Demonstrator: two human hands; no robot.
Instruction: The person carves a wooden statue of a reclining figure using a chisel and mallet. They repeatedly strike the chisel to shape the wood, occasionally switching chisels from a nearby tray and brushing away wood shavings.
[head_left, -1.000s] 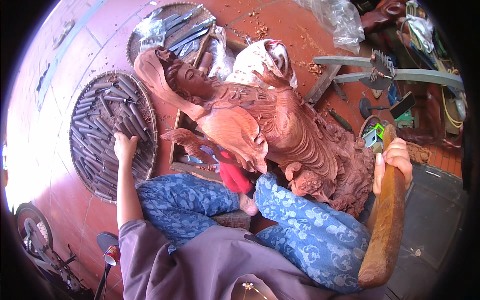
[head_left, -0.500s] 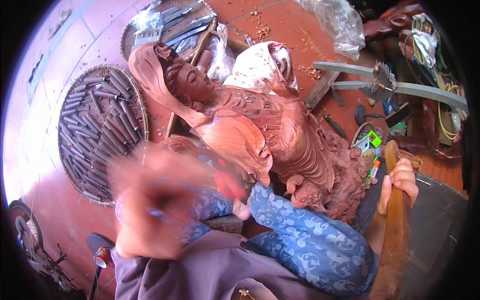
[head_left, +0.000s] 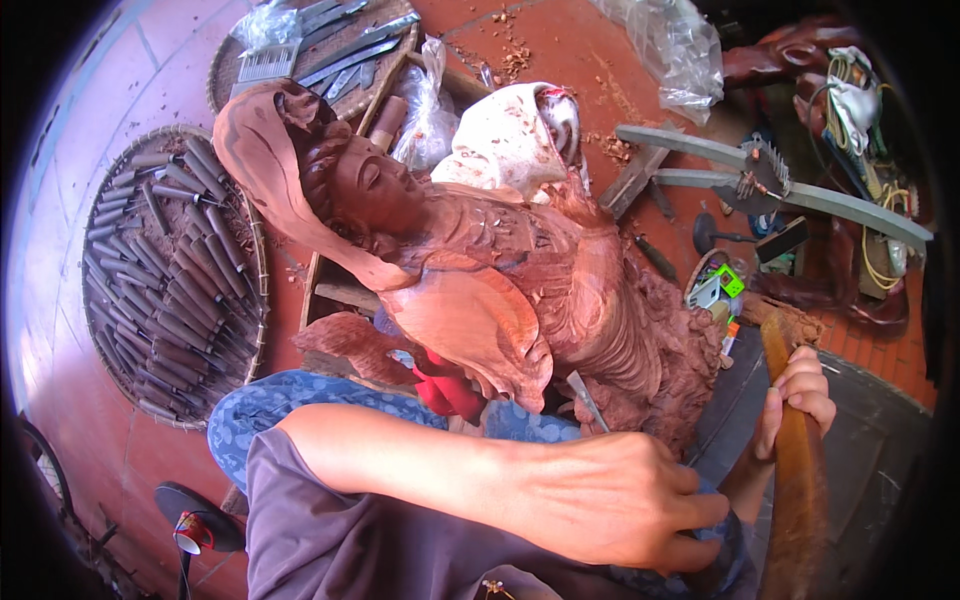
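Observation:
A reddish-brown wooden carving of a robed woman [head_left: 460, 300] lies on its back across the view, head at upper left, rough base at right. My left arm crosses over my lap from the left. My left hand [head_left: 620, 500] is closed, knuckles up, near the carving's lower edge. A chisel [head_left: 587, 402] pokes out beyond this hand, its flat metal blade angled toward the carving; its handle is hidden. At the right, my right hand [head_left: 800, 395] wraps round a long wooden mallet [head_left: 793, 500], held upright beside the base.
A round basket [head_left: 262, 290] full of dark-handled tools stands at left. Another basket [head_left: 412, 40] with flat metal blades is at the back. White cloth [head_left: 500, 135] lies behind the carving. A grey metal clamp [head_left: 690, 145] stretches across upper right. A red object [head_left: 447, 388] sits below the carving.
My left hand, blurred near the tool basket before, has swung right across my lap, and a chisel blade now shows by it. The view has shifted slightly; my right hand keeps its grip.

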